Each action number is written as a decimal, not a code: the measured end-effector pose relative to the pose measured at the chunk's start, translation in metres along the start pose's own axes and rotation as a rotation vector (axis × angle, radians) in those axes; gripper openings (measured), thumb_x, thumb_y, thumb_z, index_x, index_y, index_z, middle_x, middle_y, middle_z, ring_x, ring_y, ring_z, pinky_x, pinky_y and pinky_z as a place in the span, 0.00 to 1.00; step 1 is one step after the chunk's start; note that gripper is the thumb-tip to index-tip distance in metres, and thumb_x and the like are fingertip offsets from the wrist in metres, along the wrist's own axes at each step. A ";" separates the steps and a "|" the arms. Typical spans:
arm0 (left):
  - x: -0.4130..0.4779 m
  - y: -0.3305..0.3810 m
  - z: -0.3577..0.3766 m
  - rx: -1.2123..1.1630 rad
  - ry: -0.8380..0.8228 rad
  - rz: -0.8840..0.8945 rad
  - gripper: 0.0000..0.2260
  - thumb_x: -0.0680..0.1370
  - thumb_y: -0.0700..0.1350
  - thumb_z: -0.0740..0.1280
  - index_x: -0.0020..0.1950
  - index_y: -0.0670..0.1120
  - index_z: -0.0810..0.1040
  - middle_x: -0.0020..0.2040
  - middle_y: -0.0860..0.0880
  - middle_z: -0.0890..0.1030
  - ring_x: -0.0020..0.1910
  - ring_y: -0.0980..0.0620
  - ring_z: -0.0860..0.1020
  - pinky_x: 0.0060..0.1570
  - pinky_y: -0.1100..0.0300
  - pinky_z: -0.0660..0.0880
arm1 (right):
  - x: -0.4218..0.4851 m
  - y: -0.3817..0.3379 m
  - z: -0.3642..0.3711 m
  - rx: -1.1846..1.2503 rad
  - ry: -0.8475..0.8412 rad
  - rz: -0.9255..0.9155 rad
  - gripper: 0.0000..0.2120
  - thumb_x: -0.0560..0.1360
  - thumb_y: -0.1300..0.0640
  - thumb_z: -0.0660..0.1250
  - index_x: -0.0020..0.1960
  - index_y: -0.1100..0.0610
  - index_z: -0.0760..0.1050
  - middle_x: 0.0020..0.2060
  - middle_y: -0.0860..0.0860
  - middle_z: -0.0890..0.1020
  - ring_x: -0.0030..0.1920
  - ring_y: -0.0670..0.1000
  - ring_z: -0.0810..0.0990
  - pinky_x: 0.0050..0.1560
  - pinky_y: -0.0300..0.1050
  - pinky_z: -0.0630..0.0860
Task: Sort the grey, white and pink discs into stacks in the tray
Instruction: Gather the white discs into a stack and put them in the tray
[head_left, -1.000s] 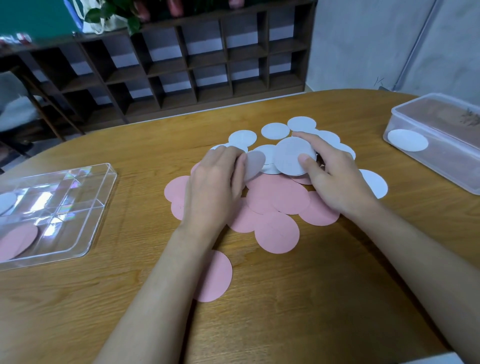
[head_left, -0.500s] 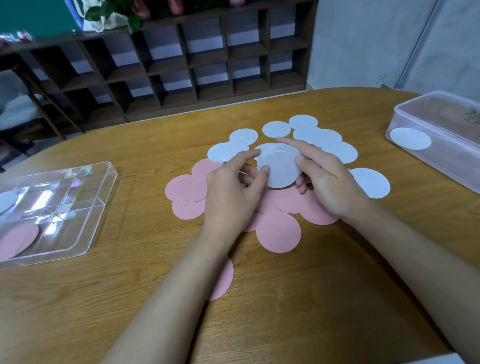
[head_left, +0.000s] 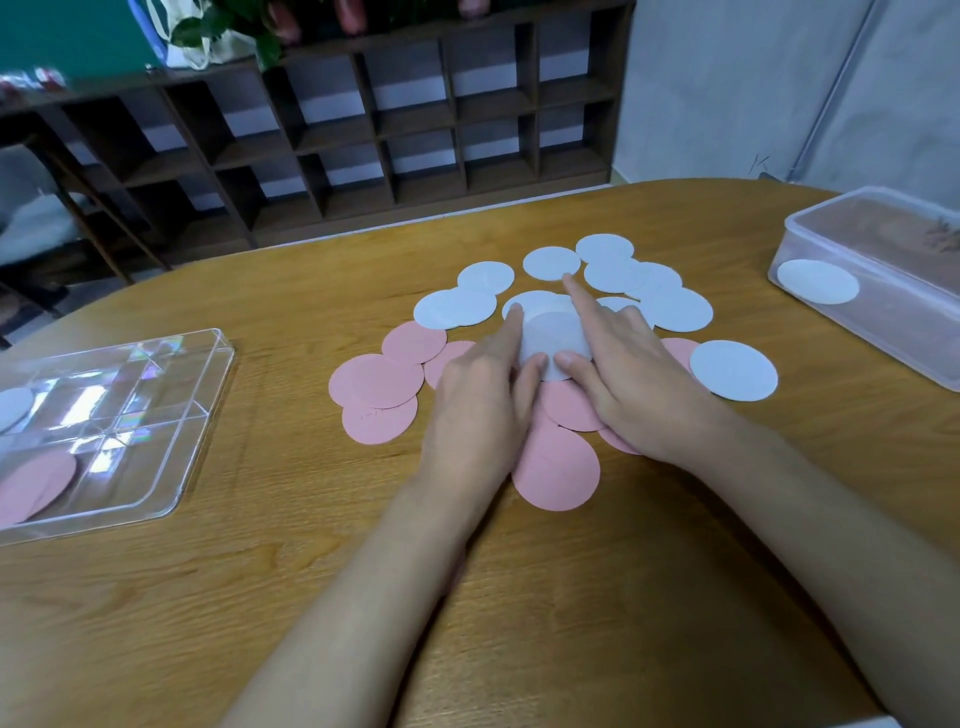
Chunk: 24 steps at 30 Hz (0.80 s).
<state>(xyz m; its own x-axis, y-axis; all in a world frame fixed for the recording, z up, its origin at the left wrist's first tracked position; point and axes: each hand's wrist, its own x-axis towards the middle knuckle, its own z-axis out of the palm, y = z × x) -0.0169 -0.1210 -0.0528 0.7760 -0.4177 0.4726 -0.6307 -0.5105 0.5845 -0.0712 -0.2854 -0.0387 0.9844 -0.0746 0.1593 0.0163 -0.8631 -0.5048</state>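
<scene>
Head view, counter: the rounded wooden counter (head_left: 260, 597) carries everything. Its far edge curves off just behind the pile, and broad bare wood lies between the pile and the tray.
Tray: the clear plastic divided tray (head_left: 200, 436) sits well apart at the left, partly out of frame. One compartment holds stacked pink discs (head_left: 31, 483), another a single white disc (head_left: 10, 410). No grey stack shows in the part I can see.
Tub: a clear lidded plastic tub (head_left: 883, 312) stands at the right edge, near the pile. A lone white disc (head_left: 818, 280) lies on or in it; I cannot tell which.
Pile: loose pink discs (head_left: 376, 382), flat and round, overlap on the near side, and loose white discs (head_left: 680, 309) fan out behind them. By my reckoning most of the sorting is left.
Left hand: the left hand (head_left: 478, 410) pinches the thin pale grey disc (head_left: 556, 338) at its left rim, forefinger straight along it.
Right hand: the right hand (head_left: 634, 384) pinches the same disc from the right, thumb on its near edge.
Room: the way left to the tray looks open, though the pink discs under both wrists could get dragged.
</scene>
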 end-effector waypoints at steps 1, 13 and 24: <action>0.000 0.000 0.001 0.031 0.001 0.016 0.22 0.84 0.46 0.66 0.78 0.44 0.71 0.46 0.49 0.81 0.43 0.49 0.76 0.41 0.56 0.69 | 0.000 0.000 0.001 0.000 0.001 0.004 0.31 0.86 0.49 0.55 0.84 0.49 0.43 0.71 0.52 0.71 0.68 0.53 0.65 0.63 0.47 0.63; 0.004 -0.004 -0.018 -0.246 0.013 -0.045 0.10 0.79 0.45 0.73 0.59 0.51 0.80 0.47 0.54 0.84 0.48 0.55 0.83 0.52 0.56 0.82 | -0.008 0.006 -0.012 0.129 0.095 -0.060 0.15 0.84 0.51 0.62 0.70 0.44 0.66 0.52 0.46 0.79 0.50 0.45 0.75 0.44 0.45 0.70; -0.022 -0.018 -0.081 -0.161 -0.003 -0.028 0.11 0.75 0.41 0.73 0.55 0.50 0.78 0.39 0.51 0.79 0.39 0.54 0.78 0.41 0.62 0.77 | -0.007 -0.046 0.002 0.280 0.079 -0.098 0.14 0.79 0.52 0.70 0.64 0.44 0.76 0.45 0.42 0.81 0.43 0.39 0.77 0.41 0.30 0.68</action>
<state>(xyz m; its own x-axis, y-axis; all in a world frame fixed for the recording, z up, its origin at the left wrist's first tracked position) -0.0218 -0.0417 -0.0203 0.7929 -0.4077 0.4528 -0.6003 -0.3951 0.6954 -0.0781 -0.2443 -0.0181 0.9592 -0.0461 0.2790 0.1691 -0.6973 -0.6966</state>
